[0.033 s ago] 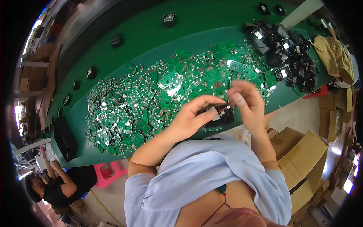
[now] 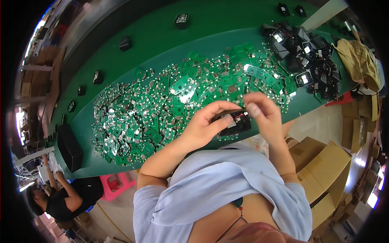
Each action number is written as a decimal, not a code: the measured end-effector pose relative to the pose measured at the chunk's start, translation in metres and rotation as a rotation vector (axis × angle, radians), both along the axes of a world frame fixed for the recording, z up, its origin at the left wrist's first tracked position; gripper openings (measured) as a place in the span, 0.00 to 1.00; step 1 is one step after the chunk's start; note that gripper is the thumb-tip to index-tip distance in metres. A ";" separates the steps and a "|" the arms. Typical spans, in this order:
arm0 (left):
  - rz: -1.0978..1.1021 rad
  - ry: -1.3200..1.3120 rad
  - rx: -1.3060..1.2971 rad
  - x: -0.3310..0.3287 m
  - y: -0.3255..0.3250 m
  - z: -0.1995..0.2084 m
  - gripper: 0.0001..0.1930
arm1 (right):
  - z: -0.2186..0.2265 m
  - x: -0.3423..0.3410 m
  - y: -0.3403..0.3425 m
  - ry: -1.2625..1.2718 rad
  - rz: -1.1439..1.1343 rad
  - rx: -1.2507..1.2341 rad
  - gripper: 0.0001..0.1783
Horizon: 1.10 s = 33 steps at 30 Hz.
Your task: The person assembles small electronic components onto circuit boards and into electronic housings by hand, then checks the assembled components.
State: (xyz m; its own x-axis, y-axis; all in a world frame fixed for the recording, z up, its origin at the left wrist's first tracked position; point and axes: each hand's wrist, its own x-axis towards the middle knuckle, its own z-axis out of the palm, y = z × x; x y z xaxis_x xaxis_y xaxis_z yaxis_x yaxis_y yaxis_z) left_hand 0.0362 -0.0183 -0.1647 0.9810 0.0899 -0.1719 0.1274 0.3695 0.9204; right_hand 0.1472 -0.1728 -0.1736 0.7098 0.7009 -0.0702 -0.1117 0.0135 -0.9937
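Note:
Over the table's near edge, my left hand (image 2: pixel 206 124) grips a black plastic housing (image 2: pixel 239 126) with its open side up. My left thumb presses a small silvery block inside it. A short red wire (image 2: pixel 239 116) with a pale end shows near the housing's upper right corner. My right hand (image 2: pixel 265 117) is beside that corner, its thumb and fingers brought together. The fingers are slightly blurred, and I cannot make out what is between them. Just beyond both hands lie green circuit boards (image 2: pixel 178 107), heaped across the table.
At the far right is a pile of black housings (image 2: pixel 320 60) with wires, beside a yellowish cloth (image 2: pixel 358 60). Several black units stand along the green belt (image 2: pixel 154 30). A black box (image 2: pixel 69 148) is at the left end. Cardboard boxes (image 2: pixel 324 170) sit at my right. Another person (image 2: pixel 69 194) works at far left.
My right hand has shifted slightly down and closer to the housing's corner. My left hand and the housing have stayed in place.

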 end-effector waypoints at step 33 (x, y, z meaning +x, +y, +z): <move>0.441 -0.189 0.998 0.008 -0.002 -0.010 0.11 | 0.001 -0.005 0.000 0.611 0.083 0.269 0.11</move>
